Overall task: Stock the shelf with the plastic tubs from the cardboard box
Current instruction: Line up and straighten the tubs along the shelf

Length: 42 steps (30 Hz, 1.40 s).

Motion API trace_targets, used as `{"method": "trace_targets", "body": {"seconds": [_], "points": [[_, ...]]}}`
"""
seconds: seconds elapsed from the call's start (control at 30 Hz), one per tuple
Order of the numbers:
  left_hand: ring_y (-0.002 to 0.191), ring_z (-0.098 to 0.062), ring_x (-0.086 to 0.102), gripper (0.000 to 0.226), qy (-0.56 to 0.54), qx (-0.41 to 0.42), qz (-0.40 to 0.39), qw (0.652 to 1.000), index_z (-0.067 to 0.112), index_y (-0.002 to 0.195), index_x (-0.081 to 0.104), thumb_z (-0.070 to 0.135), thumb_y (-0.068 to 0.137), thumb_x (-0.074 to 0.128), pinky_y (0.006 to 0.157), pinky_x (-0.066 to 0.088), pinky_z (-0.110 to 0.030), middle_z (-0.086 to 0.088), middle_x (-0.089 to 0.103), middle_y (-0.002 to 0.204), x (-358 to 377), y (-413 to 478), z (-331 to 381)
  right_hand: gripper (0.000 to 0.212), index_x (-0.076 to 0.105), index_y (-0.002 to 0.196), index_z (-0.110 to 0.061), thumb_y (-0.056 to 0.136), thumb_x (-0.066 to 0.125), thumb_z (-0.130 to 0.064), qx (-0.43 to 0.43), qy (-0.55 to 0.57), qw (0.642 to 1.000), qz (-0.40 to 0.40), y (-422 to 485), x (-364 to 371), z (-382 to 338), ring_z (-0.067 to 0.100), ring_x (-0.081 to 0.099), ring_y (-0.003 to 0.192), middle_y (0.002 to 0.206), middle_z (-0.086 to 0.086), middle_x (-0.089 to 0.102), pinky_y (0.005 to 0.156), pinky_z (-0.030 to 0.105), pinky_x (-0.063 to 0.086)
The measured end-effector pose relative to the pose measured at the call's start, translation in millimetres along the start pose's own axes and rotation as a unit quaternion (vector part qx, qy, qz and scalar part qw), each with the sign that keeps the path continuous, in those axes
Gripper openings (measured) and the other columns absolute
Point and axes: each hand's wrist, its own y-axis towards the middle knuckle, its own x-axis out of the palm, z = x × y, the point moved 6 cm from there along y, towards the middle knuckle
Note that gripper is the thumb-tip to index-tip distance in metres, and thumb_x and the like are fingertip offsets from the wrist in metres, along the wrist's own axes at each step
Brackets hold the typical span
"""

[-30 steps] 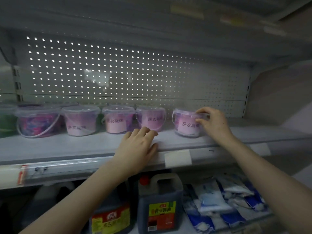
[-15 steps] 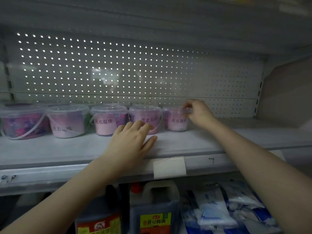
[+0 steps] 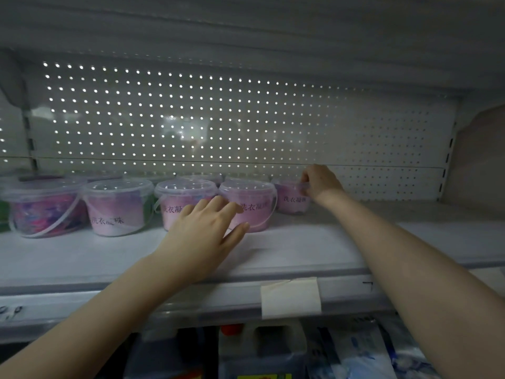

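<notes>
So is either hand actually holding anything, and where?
The right hand grips the rightmost tub by the rim of its lid. The left hand is open over the shelf, holding nothing.

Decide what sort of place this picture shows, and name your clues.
Probably a shop: a metal shelf with a perforated back panel, a row of matching labelled plastic tubs, and a paper tag on its front edge.

Black characters, 洗衣凝珠, stood on the pink front of the second tub from the left. The third tub showed only 洗衣凝 before the left hand covered the rest. The fourth tub and the far-right tub bore the same print, blurred at its end.
</notes>
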Motion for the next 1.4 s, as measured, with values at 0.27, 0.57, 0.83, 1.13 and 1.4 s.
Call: {"method": "trace_targets", "body": {"seconds": [0.27,0.57,0.83,1.13,1.4], "points": [[0.107,-0.019,0.052,0.074,-0.005,-0.015,-0.012,1.000,0.033,0.120,0.054,0.064,0.077,0.002,0.089,0.038,-0.034,0.010,0.054,0.118,-5,-6,-15,0.005,0.059,0.081,-0.008,0.081,0.064,-0.006,-0.007,0.015,1.000,-0.015,17,12,6,0.031,0.060,0.089,0.096,0.017,0.063,0.072,0.030,0.044],[0.113,-0.019,0.050,0.080,-0.009,-0.009,-0.018,1.000,0.030,0.125,0.050,0.066,0.074,0.000,0.088,0.038,-0.035,0.007,0.051,0.124,-4,-2,-6,0.025,0.067,0.106,-0.013,0.086,0.059,-0.026,0.008,0.008,0.995,-0.097,-8,1,-4,0.027,0.063,0.094,0.109,0.011,0.067,0.076,0.030,0.048],[0.116,-0.022,0.049,0.050,-0.013,-0.007,-0.040,0.999,0.027,0.128,0.049,0.053,0.091,0.026,0.090,0.037,-0.035,0.004,0.051,0.126,-11,-8,5,0.041,0.057,0.128,-0.015,0.087,0.053,-0.012,-0.045,0.087,0.995,-0.036,-79,-41,-26,0.019,0.054,0.120,0.131,0.002,0.059,0.101,0.031,0.043],[0.097,-0.028,0.059,0.061,-0.027,-0.004,0.018,0.999,0.024,0.113,0.060,0.049,0.076,0.017,0.078,0.041,-0.035,0.001,0.060,0.108,-37,-34,-16,0.037,0.062,0.120,-0.023,0.088,0.051,-0.011,-0.123,0.148,0.981,0.033,-149,-78,-99,0.011,0.057,0.113,0.120,-0.007,0.065,0.100,0.034,0.045],[0.098,-0.028,0.060,0.051,0.005,-0.057,0.040,0.998,0.023,0.114,0.060,0.044,0.082,0.027,0.079,0.041,-0.036,0.001,0.062,0.109,-79,-105,-98,0.032,0.066,0.116,-0.019,0.087,0.054,-0.009,-0.179,0.169,0.969,0.016,-177,-49,-196,0.015,0.057,0.113,0.118,-0.003,0.066,0.100,0.030,0.042]]}}
